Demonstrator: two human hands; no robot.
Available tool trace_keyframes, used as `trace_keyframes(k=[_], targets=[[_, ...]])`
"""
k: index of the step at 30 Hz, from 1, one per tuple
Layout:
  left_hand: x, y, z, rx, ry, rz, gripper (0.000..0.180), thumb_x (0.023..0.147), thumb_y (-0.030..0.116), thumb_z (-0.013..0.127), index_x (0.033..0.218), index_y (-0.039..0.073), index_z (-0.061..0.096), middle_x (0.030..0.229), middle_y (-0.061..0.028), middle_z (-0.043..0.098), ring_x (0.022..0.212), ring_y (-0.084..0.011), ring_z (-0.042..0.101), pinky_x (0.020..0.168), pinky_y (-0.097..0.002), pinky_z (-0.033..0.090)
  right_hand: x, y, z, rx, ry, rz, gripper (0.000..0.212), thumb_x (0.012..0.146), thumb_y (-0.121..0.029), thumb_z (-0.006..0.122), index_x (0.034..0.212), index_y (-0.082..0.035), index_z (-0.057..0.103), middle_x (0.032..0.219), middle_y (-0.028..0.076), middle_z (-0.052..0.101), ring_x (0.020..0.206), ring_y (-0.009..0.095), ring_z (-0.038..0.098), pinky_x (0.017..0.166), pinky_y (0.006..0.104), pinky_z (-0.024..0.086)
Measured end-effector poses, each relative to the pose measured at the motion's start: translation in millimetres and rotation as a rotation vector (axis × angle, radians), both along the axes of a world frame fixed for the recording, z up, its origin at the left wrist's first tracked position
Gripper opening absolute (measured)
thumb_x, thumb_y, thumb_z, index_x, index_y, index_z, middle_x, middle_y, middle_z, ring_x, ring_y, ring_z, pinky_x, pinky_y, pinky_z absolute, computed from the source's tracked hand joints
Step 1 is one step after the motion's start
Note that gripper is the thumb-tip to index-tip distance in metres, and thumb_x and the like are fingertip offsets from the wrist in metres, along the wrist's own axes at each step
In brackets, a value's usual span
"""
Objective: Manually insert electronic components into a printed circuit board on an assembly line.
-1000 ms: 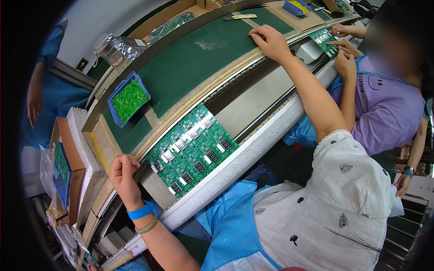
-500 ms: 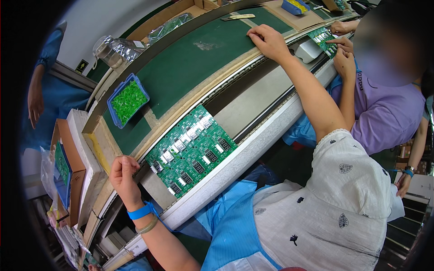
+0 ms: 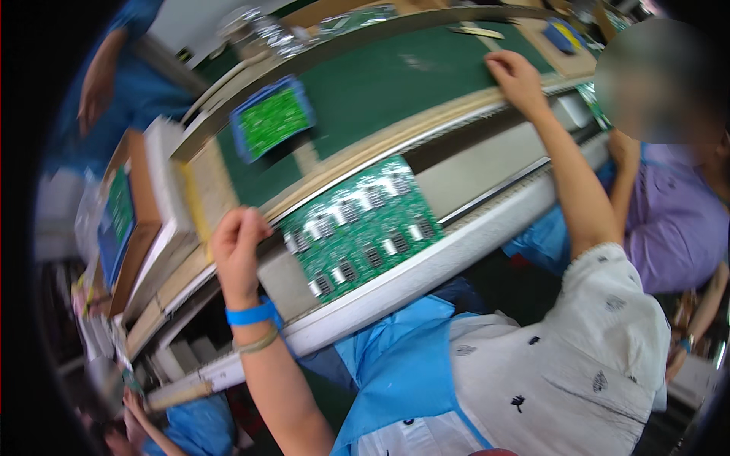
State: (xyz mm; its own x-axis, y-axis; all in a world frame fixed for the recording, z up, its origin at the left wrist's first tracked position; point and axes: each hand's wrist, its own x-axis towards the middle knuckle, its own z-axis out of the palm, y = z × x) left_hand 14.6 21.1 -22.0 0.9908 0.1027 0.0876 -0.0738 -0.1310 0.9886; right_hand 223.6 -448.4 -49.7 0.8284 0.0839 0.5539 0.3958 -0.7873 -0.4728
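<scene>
A green circuit board (image 3: 365, 232) with white parts and several dark digit displays lies across the rails of the line in front of me. Just beyond its left end is my left hand (image 3: 242, 247), its fingers curled in and pressed together; anything inside them is hidden. My right hand (image 3: 521, 82) is farther off to the right, at the wooden edge (image 3: 456, 102) of the green bench. Its fingers are bent in too, and I cannot see whether they hold anything. Motion smears the picture. On the bench beyond the board stands a blue bin (image 3: 242, 140) of small green pieces.
To the right sits a co-worker in purple (image 3: 680, 205), near another board (image 3: 593, 105). A thin tool (image 3: 477, 32) and a blue bin with yellow pieces (image 3: 563, 36) lie at the far side. A cardboard box (image 3: 144, 205) stands left. Another person's arm (image 3: 99, 80) hangs at upper left.
My view has swung, so the bench, board and bin appear farther right. Both hands stay closed near the same spots by the line. Another person has come into sight at the lower left.
</scene>
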Motion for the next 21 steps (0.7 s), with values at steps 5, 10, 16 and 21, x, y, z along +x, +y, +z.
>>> trace_keyframes(k=[5, 10, 16, 21], targets=[[1.0, -5.0, 0.6, -0.074, -0.016, 0.008, 0.021, 0.095, 0.017, 0.057, 0.078, 0.004, 0.058, 0.072, 0.0001, 0.058, 0.066, -0.0054, 0.048, 0.061, -0.02, 0.038, -14.3, 75.8, 53.4, 0.172, 0.087, 0.348, 0.019, 0.093, -0.016, 0.06, 0.105, -0.004, 0.065, 0.094, -0.001, 0.063, 0.084, 0.006, 0.056, 0.075, 0.0193, 0.044], [5.8, -16.9, 29.7, 0.116, -0.098, 0.161, 0.022, 0.094, 0.02, 0.059, 0.084, 0.002, 0.061, 0.073, 0.0012, 0.058, 0.067, -0.0052, 0.048, 0.062, -0.0219, 0.04, -41.6, 200.5, 114.0, -0.071, -0.198, 0.814, 0.018, 0.086, -0.016, 0.063, 0.1, -0.006, 0.068, 0.089, 0.006, 0.066, 0.083, 0.017, 0.061, 0.077, 0.0306, 0.048], [55.9, -27.1, 54.4, 0.762, -0.304, 0.216, 0.018, 0.089, 0.021, 0.061, 0.094, 0.005, 0.068, 0.083, -0.0052, 0.064, 0.074, -0.0177, 0.057, 0.073, -0.0282, 0.046, -37.6, 279.5, 108.8, -0.664, -0.101, 0.632, 0.014, 0.073, -0.017, 0.063, 0.079, -0.007, 0.071, 0.078, 0.015, 0.067, 0.082, 0.031, 0.064, 0.076, 0.0464, 0.048], [94.2, -18.1, 33.2, 1.162, -0.429, 0.249, 0.017, 0.083, 0.018, 0.063, 0.096, 0.01, 0.07, 0.09, -0.0079, 0.065, 0.083, -0.0284, 0.059, 0.078, -0.035, 0.047, -31.5, 302.2, 83.6, -0.716, -0.16, 0.513, 0.012, 0.069, -0.017, 0.064, 0.072, -0.008, 0.07, 0.074, 0.015, 0.067, 0.078, 0.029, 0.065, 0.071, 0.0437, 0.049]])
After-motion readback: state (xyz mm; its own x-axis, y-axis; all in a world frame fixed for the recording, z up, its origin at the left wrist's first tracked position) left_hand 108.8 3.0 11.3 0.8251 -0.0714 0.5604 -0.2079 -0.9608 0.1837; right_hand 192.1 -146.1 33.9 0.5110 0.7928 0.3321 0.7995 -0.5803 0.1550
